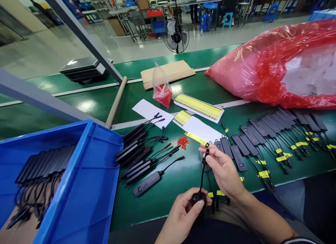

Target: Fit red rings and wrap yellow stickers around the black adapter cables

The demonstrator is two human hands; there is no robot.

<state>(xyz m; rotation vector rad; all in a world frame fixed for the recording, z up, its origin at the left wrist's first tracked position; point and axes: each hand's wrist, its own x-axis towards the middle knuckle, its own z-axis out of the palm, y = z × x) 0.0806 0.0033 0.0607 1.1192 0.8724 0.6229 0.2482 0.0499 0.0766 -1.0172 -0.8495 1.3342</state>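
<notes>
My left hand (183, 210) is closed around the dark end of a black corded device (201, 179), near the table's front edge. Its short cable runs upward to my right hand (224, 170), which pinches the plug end between thumb and fingers. A yellow label strip (196, 138) sticks out to the left at those fingertips; whether it touches the cable I cannot tell. A red ring shows on the plug. Just beyond lie small red rings (183, 143) in a pile and a partly used label sheet (202, 127).
A blue bin (105, 188) with several black devices stands at left. Unlabelled devices (147, 183) lie beside it; labelled ones (238, 158) line the right. Behind are a label stack (198, 108), a bag of red parts (162, 91), cardboard (181, 70) and a large red bag (236, 69).
</notes>
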